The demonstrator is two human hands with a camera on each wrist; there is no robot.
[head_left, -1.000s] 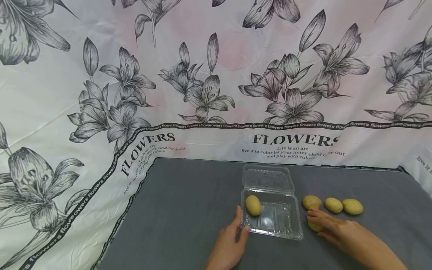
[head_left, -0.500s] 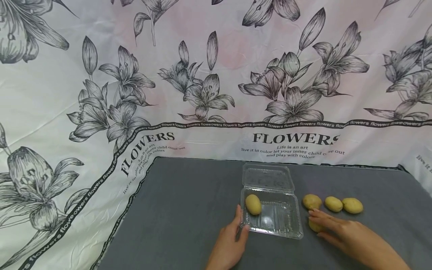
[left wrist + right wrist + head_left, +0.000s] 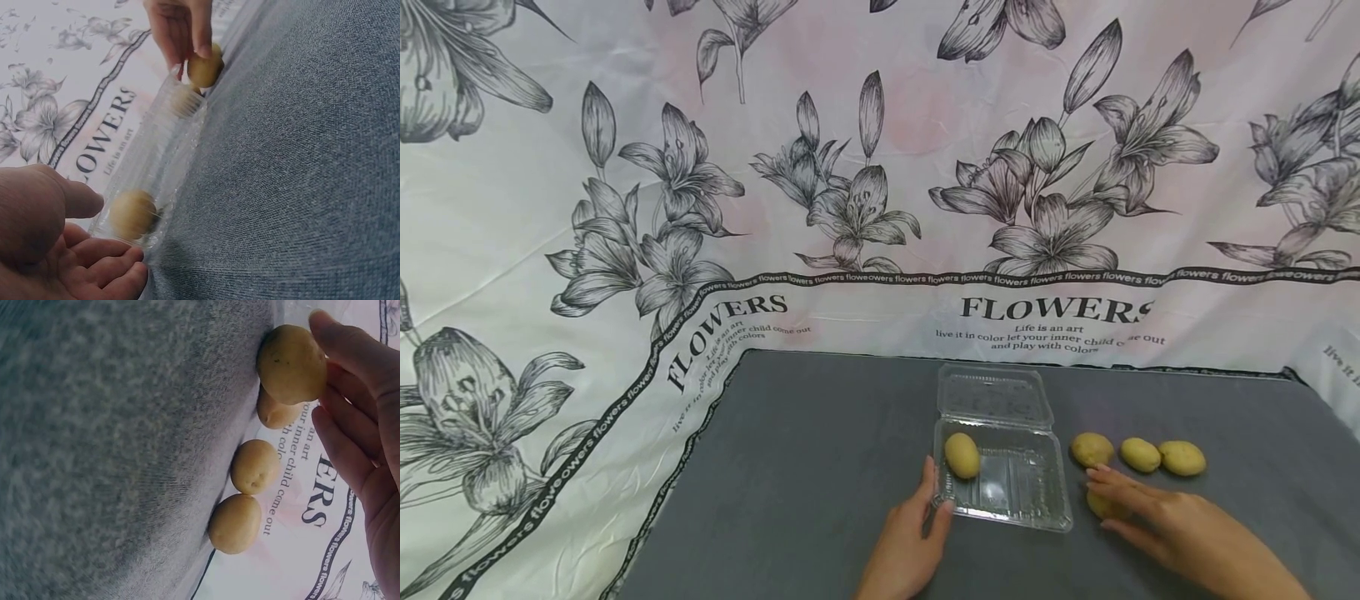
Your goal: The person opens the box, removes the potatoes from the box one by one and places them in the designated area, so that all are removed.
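A clear plastic clamshell container [image 3: 1022, 517] stands with its lid folded back, and one potato [image 3: 962, 456] lies at its left side. My left hand [image 3: 906, 533] is at the container's near left corner, index finger along the left side and thumb at the front edge. In the left wrist view its fingers look relaxed. To the right of the container, my right hand [image 3: 1172, 517] holds a potato [image 3: 292, 365] with thumb and fingertips at its sides. This potato is at table level and partly hidden under the fingers in the head view.
Three more potatoes lie in a row behind my right hand: a left one [image 3: 1092, 450], a middle one [image 3: 1141, 455] and a right one [image 3: 1183, 458]. The grey tabletop [image 3: 805, 467] ends at a flower-printed cloth [image 3: 850, 317] along the back and left.
My right hand and the potato under it have shifted very slightly to the right. My left hand and the container stay in place.
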